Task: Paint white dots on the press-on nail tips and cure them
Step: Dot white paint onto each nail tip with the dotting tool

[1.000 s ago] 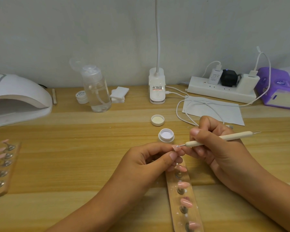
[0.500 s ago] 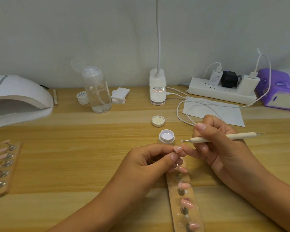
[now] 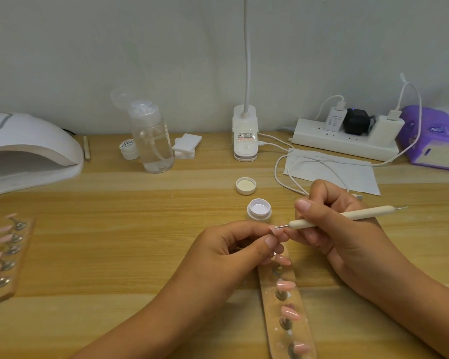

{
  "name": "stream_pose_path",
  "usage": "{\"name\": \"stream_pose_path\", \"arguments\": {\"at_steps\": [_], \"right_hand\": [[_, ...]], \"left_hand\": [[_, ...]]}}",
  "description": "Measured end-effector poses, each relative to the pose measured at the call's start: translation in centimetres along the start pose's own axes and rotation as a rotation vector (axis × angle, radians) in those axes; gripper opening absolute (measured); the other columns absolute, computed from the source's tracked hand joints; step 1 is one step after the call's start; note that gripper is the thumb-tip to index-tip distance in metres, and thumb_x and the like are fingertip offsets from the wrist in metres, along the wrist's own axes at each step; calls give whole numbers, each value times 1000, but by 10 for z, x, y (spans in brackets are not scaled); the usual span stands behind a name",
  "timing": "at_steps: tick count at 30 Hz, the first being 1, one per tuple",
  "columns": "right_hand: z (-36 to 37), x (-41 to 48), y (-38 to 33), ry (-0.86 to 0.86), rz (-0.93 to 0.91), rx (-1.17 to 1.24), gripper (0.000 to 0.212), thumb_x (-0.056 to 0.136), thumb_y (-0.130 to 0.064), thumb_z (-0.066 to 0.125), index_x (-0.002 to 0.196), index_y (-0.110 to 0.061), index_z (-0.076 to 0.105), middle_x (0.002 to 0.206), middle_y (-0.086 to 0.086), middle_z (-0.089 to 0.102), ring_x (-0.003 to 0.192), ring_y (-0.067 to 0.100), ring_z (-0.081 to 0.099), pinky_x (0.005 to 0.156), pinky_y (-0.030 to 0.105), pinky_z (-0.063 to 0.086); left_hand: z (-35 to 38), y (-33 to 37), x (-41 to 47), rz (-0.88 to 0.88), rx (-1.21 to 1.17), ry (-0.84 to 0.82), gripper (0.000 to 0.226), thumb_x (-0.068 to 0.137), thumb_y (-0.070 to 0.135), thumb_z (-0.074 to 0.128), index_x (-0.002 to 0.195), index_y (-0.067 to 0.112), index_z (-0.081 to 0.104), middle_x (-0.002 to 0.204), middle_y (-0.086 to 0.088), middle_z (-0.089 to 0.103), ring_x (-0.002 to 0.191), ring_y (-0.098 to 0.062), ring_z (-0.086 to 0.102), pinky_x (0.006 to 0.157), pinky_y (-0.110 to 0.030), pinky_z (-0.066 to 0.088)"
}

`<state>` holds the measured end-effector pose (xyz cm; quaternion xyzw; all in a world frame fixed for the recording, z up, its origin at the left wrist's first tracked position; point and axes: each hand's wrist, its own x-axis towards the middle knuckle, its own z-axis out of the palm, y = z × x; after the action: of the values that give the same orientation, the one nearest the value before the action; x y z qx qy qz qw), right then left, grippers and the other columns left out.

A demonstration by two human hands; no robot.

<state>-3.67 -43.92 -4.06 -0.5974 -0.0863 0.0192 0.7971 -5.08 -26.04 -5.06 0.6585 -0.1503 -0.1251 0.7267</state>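
One white curing lamp (image 3: 29, 149) far left on desk (image 3: 114, 229), open side facing near edge. In front of it, wooden strip (image 3: 24, 257) carrying a row of pink tips on metal stands, partly cut by frame edge. Just right of lamp, thin wooden stick (image 3: 87, 147). Next along the back: small white jar (image 3: 128, 149), touching or just beside clear pump bottle (image 3: 152, 141) with flip cap up, then stack of white pads (image 3: 186, 146). Mid-back, white desk-lamp base (image 3: 245, 136), neck going up out of frame. Nearer, loose lid (image 3: 246, 185) lying inside-up, and just in front of it open paint pot (image 3: 259, 209), white inside.

Centre: left hand (image 3: 233, 257) pinching single pink nail tip (image 3: 273, 230) between thumb and forefinger, raised just in front of pot. Right hand (image 3: 342, 237) gripping cream dotting tool (image 3: 335, 218) pen-style, metal point with white blob right at the nail tip; actual contact too small to confirm. Hands close together, fingertips meeting. Beneath them, second strip (image 3: 288, 301) running to near edge, several pink tips on stands.

Right back: white sheet (image 3: 347, 174) with cable over it, power strip (image 3: 345, 142) with three plugs, purple box (image 3: 433, 141) at far right.
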Motion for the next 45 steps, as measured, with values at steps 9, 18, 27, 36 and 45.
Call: {"name": "stream_pose_path", "arguments": {"at_steps": [9, 18, 27, 36, 45], "right_hand": [[-1, -1, 0, -23, 0, -7, 25, 74, -20, 69, 56, -21, 51, 49, 1, 47, 50, 7, 54, 59, 22, 54], [-1, 0, 0, 3, 9, -5, 25, 72, -22, 70, 56, -21, 50, 49, 3, 45, 51, 12, 51, 60, 23, 55], [-2, 1, 0, -5, 5, 2, 25, 73, -22, 70, 56, -20, 51, 49, 2, 46, 50, 10, 52, 61, 24, 56], [-1, 0, 0, -16, 3, -21, 24, 73, -21, 69, 56, -20, 51, 50, 2, 46, 52, 11, 53, 62, 24, 55], [-2, 1, 1, -7, -1, -23, 26, 75, -20, 67, 55, -21, 50, 48, 1, 45, 50, 10, 52, 62, 23, 54]], "left_hand": [[-1, -1, 0, 2, 14, 0, 14, 83, 27, 68, 92, 20, 77, 85, -1, 75, 82, -10, 70, 72, -14, 49], [-1, -2, 0, -1, 28, -4, 18, 82, 25, 63, 93, 23, 77, 85, 1, 74, 82, -8, 70, 71, -14, 48], [-1, -1, 0, 8, 1, -4, 18, 83, 26, 67, 93, 17, 77, 84, -1, 74, 79, -9, 70, 71, -14, 48], [-1, -1, 0, -1, 24, 1, 15, 87, 22, 66, 95, 18, 77, 85, -1, 74, 83, -12, 71, 72, -14, 48], [-1, 0, 0, 8, 16, -5, 19, 81, 26, 64, 93, 18, 76, 84, -1, 74, 80, -9, 71, 71, -13, 49]]}}
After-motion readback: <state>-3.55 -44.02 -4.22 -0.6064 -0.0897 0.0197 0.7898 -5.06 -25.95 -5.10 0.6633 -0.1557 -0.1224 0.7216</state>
